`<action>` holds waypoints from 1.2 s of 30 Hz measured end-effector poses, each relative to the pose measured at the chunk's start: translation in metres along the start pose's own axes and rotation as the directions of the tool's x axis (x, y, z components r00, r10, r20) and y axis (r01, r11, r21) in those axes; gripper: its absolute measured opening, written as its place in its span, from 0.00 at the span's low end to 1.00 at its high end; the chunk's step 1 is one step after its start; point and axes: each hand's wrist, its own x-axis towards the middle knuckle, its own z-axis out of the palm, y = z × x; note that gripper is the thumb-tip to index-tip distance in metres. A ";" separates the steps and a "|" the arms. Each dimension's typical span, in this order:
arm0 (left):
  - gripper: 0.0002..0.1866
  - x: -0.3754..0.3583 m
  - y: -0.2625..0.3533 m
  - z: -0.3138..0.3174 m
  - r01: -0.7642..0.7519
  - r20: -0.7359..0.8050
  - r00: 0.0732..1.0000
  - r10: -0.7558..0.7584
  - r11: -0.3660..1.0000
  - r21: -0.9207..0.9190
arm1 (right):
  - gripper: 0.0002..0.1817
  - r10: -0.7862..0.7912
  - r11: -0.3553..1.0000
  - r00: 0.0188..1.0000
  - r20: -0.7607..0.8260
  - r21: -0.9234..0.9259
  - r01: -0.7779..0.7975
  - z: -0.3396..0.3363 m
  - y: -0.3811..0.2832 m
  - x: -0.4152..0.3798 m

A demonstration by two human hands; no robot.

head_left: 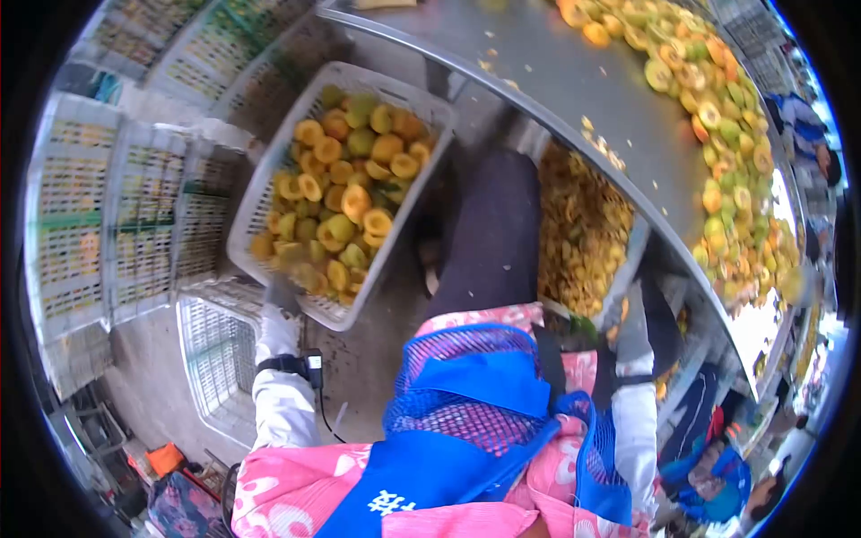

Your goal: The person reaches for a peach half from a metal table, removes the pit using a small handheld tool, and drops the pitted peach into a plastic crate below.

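My left hand (pixel 283 294), in a grey glove, is at the near-left rim of a white plastic crate (pixel 240 220). Its fingers are smeared by motion over the fruit there. Halved yellow-orange stone fruit (pixel 350 184), apricot- or peach-like, fill this crate. On the other side, my right hand (pixel 635 316), also gloved in grey, hangs beside the metal table's edge, close to a lower bin of small yellow fruit pieces (pixel 581 238). A small orange piece (pixel 613 332) shows by its fingers, which are mostly hidden.
A metal table (pixel 538 54) curves across the top right, with a long heap of halved fruit (pixel 717 134) on it. Slatted crates (pixel 148 188) stand at the left, and a white crate (pixel 215 359) sits on the floor below them. Another person (pixel 717 475) is at the lower right.
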 end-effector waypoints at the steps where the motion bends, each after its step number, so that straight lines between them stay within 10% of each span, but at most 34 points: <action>1: 0.17 -0.027 0.013 -0.036 0.019 -0.079 0.996 -0.049 0.940 -0.342 | 0.18 0.003 0.999 1.000 -0.012 0.041 -0.003 -0.014 0.003 0.009; 3: 0.22 -0.017 0.022 -0.026 -0.044 -0.159 0.983 -0.095 0.714 -0.699 | 0.15 -0.173 0.976 0.985 0.019 -0.134 0.174 -0.011 0.011 -0.007; 4: 0.23 0.016 0.009 0.016 -0.074 -0.176 0.982 -0.069 0.717 -0.693 | 0.14 0.075 0.995 0.988 -0.135 0.082 -0.064 -0.006 -0.002 -0.010; 7: 0.27 0.099 -0.027 0.097 -0.141 -0.248 0.968 -0.023 0.770 -0.622 | 0.15 -0.068 0.989 0.991 -0.115 -0.140 0.051 0.015 0.001 -0.010; 11: 0.33 0.188 -0.097 0.063 -0.064 0.080 0.995 0.054 0.990 0.123 | 0.20 -0.151 0.925 0.972 -0.181 -0.373 0.074 0.017 0.019 -0.007; 13: 0.29 0.093 0.024 -0.055 0.291 -0.379 0.710 -0.593 0.737 -0.610 | 0.22 -0.261 0.722 0.900 -0.348 -0.689 -0.057 -0.022 0.048 0.034; 15: 0.24 0.085 0.061 -0.107 -0.013 -0.713 0.630 -0.307 0.914 -0.405 | 0.24 -0.422 0.279 0.832 -0.361 -0.925 -0.260 -0.036 0.047 0.042; 18: 0.16 0.007 0.207 -0.183 -0.742 -0.709 0.661 0.245 0.351 -0.571 | 0.24 -0.481 0.480 0.780 -0.400 -0.865 -0.148 -0.064 0.044 0.043; 19: 0.14 -0.038 0.261 -0.204 -0.843 -0.726 0.502 0.471 0.454 -0.288 | 0.24 -0.471 0.490 0.780 -0.412 -0.858 -0.157 -0.075 0.053 0.046; 20: 0.14 -0.062 0.309 -0.206 -0.795 -0.523 0.519 0.676 0.158 -0.585 | 0.24 -0.445 0.328 0.852 -0.276 -0.936 -0.132 -0.091 0.071 0.059; 22: 0.15 -0.095 0.395 -0.180 -0.935 -0.380 0.187 0.906 0.046 -0.351 | 0.24 -0.326 -0.006 0.946 -0.006 -1.000 -0.009 -0.112 0.097 0.079; 24: 0.16 -0.110 0.481 -0.136 -0.995 0.168 0.092 0.981 0.096 -0.013 | 0.27 -0.205 0.666 0.974 -0.095 -0.743 0.068 -0.071 0.089 0.063; 26: 0.19 -0.097 0.537 -0.083 -0.971 0.503 0.194 0.842 0.091 0.222 | 0.26 -0.424 0.813 0.885 -0.192 -0.511 0.279 -0.053 0.083 0.062; 28: 0.21 -0.090 0.553 -0.069 -0.952 0.420 0.112 0.901 -0.023 0.305 | 0.20 -0.224 0.965 0.867 -0.445 -0.224 0.134 -0.040 0.058 0.058; 36: 0.16 -0.007 0.631 -0.040 -0.720 0.164 -0.316 0.934 -0.349 0.600 | 0.12 -0.086 0.969 0.945 -0.315 -0.248 0.005 -0.052 0.024 0.028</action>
